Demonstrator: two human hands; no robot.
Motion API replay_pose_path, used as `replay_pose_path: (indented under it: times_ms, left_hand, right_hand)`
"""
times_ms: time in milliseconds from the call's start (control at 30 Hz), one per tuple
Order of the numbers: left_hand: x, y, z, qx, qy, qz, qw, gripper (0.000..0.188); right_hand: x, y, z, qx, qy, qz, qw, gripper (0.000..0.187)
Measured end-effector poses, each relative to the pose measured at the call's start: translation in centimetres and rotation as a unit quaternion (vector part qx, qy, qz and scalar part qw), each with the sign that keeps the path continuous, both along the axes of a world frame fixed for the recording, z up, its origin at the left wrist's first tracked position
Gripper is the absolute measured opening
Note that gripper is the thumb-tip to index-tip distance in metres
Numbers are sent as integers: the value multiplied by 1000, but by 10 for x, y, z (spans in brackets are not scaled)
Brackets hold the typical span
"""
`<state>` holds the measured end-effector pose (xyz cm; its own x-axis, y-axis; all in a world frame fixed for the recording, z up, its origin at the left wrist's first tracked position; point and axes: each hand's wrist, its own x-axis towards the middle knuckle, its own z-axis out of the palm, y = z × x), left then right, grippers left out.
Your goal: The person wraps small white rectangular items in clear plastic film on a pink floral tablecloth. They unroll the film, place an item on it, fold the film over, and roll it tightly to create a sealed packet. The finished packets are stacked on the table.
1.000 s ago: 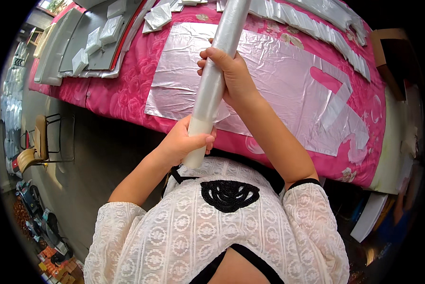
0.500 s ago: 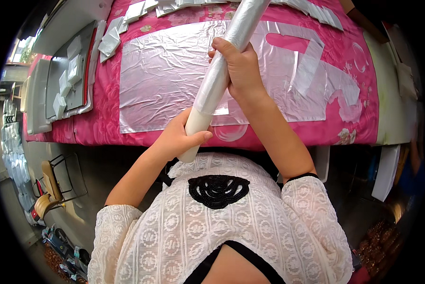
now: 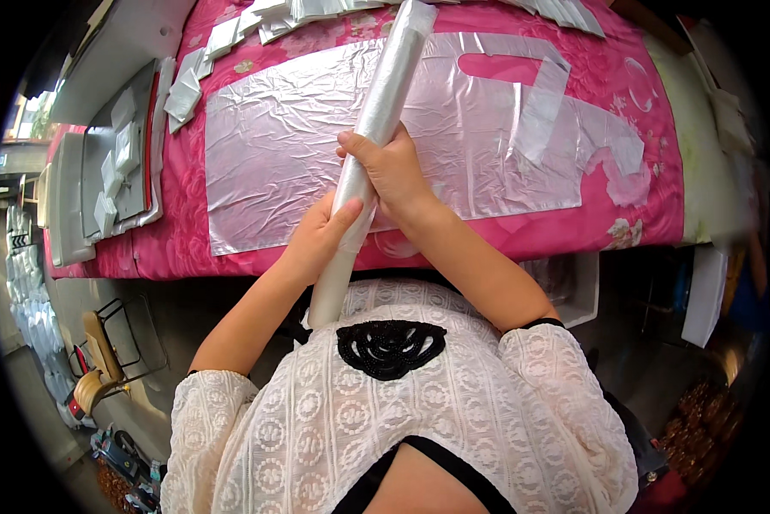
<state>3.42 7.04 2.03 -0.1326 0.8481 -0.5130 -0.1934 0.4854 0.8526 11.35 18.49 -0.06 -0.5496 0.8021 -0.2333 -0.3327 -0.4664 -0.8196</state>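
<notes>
Hands wrap a long roll of clear plastic film point(image 3: 376, 137) that slants from the person's chest up and away over the bench point(image 3: 659, 197). Right hand point(image 3: 391, 171) is closed around the roll at its middle, fingers curled over the top; left hand point(image 3: 318, 236) grips it just below, thumb pressed along the tube. The roll's lower end rests against the white lace top point(image 3: 419, 411). Under it, a pink flowered cloth point(image 3: 188, 231) covers the bench, and a wide sheet of crinkled clear film point(image 3: 273, 154) lies flat on the cloth with cut-out gaps on its right part. Small folded film pieces point(image 3: 183, 90) sit along the far left edge, beside grey trays point(image 3: 102, 171)
</notes>
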Motion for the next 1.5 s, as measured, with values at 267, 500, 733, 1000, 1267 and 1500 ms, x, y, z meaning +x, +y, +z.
replay_pose_path:
  times_ms: [267, 500, 733, 1000, 1267, 1500]
  left_hand:
    - [-29, -51, -10, -90, -117, -117, 982, 44]
    - [-31, -67, -16, -111, -169, -123, 972, 51]
    - [-28, -71, -25, -102, -137, -107, 979, 50]
    - [-57, -113, -29, -151, -112, -177, 966, 53]
    - [-102, -87, 21, -112, 66, -345, 930, 49]
    - [-56, 34, 22, 136, 597, -320, 723, 59]
  right_hand:
    - [45, 121, -34, 26, -95, -124, 987, 38]
    - [71, 138, -1, 140, -336, 208, 908, 27]
    - [64, 135, -10, 170, -286, 302, 894, 19]
    - [139, 235, -35, 255, -388, 17, 886, 19]
    - [147, 249, -26, 318, -367, -9, 874, 19]
    - [52, 192, -27, 365, -298, 115, 874, 18]
